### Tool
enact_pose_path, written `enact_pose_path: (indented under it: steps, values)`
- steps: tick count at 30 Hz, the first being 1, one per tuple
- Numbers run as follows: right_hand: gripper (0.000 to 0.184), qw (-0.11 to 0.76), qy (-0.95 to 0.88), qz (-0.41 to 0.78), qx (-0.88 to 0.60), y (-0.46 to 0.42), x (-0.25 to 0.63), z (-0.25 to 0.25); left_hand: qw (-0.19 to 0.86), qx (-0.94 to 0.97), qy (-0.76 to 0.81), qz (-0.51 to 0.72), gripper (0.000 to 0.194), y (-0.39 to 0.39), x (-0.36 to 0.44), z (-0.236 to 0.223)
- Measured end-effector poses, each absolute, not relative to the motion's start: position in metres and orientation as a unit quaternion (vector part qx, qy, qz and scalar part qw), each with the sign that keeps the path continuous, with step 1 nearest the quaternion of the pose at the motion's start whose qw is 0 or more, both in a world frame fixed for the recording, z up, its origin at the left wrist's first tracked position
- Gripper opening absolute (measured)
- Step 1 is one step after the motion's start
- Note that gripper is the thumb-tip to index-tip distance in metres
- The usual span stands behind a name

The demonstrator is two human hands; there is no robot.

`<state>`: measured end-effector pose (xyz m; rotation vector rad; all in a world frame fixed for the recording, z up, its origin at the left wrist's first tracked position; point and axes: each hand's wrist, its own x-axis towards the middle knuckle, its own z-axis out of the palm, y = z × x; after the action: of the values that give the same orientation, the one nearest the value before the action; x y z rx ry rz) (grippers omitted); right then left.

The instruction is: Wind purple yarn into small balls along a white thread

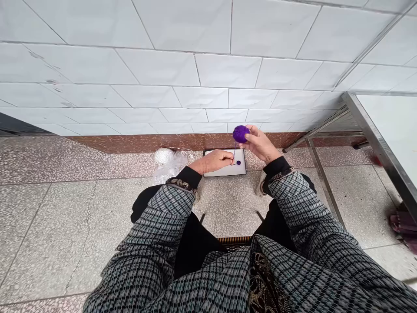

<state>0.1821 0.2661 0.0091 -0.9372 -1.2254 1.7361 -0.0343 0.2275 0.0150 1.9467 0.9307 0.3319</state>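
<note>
A purple ball of yarn (240, 134) is held up in the fingers of my right hand (259, 144), near the foot of the wall. From it a purple strand (235, 150) runs down to my left hand (214, 161), whose thumb and fingertips pinch it. Below both hands a shallow white box with a dark rim (224, 174) lies on the floor. Inside it sits a small purple bit of yarn (239, 162), just right of my left fingertips.
A white ball of yarn (163, 156) and clear plastic wrapping (167, 171) lie left of the box. White tiled wall (215, 69) rises in front. A metal-framed table (384, 148) stands at the right, with a dark reddish cloth-like item (404, 230) beneath.
</note>
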Motion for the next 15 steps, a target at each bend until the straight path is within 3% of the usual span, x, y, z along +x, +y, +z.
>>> enact_pose_path:
  steps: [2,4,7,10,15]
  values:
    - [0.043,0.341,-0.527,0.644,-0.438,0.266,0.18,0.002,0.46,0.796,0.368,0.136,0.022,0.226,-0.035,0.017]
    - [0.038,0.225,-0.588,0.629,-0.457,0.263,0.181,0.0,0.443,0.795,0.384,0.156,0.021,0.227,-0.038,0.019]
    - [0.038,0.097,-0.625,0.692,-0.348,0.256,0.185,0.008,0.416,0.784,0.42,0.188,0.021,0.232,-0.046,0.018]
    - [0.044,0.179,-0.568,0.76,-0.259,0.254,0.189,0.018,0.41,0.773,0.443,0.196,0.021,0.236,-0.049,0.015]
    - [0.057,0.32,-0.487,0.754,-0.302,0.258,0.185,0.021,0.431,0.784,0.418,0.16,0.021,0.231,-0.041,0.012]
